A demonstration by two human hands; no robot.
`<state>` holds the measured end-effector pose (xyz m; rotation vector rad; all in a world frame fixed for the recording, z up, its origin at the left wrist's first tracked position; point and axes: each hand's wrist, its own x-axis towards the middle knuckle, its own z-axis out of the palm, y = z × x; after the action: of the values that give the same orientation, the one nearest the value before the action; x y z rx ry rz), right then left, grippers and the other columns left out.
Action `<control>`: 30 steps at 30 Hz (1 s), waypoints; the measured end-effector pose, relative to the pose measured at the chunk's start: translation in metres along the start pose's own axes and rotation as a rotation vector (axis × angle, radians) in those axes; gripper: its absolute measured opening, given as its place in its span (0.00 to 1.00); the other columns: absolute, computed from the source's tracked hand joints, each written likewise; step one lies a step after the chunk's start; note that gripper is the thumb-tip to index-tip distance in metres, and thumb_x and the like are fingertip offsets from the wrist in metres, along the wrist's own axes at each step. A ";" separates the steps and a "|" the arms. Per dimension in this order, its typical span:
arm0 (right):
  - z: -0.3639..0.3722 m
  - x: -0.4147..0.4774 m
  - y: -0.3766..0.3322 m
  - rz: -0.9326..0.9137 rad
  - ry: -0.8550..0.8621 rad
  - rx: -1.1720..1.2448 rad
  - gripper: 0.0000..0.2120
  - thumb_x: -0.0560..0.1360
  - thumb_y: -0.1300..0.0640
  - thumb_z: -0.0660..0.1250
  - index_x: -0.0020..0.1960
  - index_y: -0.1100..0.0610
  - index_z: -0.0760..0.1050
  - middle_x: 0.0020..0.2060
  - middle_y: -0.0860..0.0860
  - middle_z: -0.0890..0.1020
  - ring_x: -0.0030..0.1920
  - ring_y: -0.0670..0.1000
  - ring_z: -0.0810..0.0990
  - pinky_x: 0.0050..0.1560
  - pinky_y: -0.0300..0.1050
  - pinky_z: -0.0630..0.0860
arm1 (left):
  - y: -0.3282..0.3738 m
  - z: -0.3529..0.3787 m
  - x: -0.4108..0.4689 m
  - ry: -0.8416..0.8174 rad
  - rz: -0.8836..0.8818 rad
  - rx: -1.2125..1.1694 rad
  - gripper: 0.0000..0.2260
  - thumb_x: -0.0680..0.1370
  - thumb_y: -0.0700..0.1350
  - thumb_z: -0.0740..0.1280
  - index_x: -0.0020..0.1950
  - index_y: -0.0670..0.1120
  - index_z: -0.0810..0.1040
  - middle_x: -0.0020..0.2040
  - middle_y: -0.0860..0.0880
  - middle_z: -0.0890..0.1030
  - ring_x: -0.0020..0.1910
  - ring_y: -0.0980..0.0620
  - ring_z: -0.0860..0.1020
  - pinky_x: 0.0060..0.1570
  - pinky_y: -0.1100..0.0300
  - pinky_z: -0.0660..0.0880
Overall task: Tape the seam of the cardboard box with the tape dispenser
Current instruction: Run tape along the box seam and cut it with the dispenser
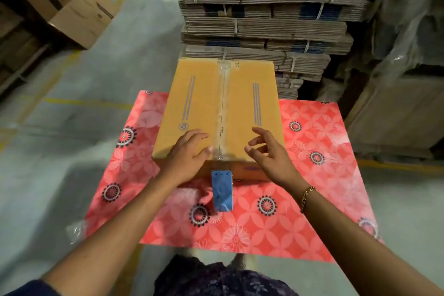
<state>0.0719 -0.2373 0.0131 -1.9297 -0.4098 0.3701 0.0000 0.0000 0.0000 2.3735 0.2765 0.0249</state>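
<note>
Fingers (200,138) flat on taped, closed cardboard box (197,108), contents hidden

A red floral cloth (300,211) covered the table at centre. Strapped stacks of flat cardboard (264,19) rose at twelve o'clock. Brown cartons (84,17) sat at ten o'clock on the grey floor (96,74), which bore yellow lines (79,102). Plastic-wrapped goods (408,19) stood at two o'clock. A crumpled plastic scrap (75,230) lay at eight o'clock.

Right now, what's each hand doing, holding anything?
Left hand: open, flat on the cardboard box, holding nothing.
Right hand: open, fingers spread, holding nothing.
</note>
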 end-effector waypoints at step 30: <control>0.175 -0.071 0.063 0.408 0.306 -0.259 0.42 0.71 0.40 0.70 0.78 0.49 0.54 0.66 0.51 0.77 0.57 0.58 0.79 0.43 0.47 0.73 | -0.065 0.029 0.055 -0.346 0.948 0.789 0.37 0.77 0.50 0.62 0.82 0.47 0.48 0.84 0.49 0.50 0.82 0.51 0.51 0.78 0.48 0.55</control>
<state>-0.0612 -0.1485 -0.1060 -2.2820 0.1495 0.2852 0.0441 0.0374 -0.0685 2.9685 -1.2125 -0.0592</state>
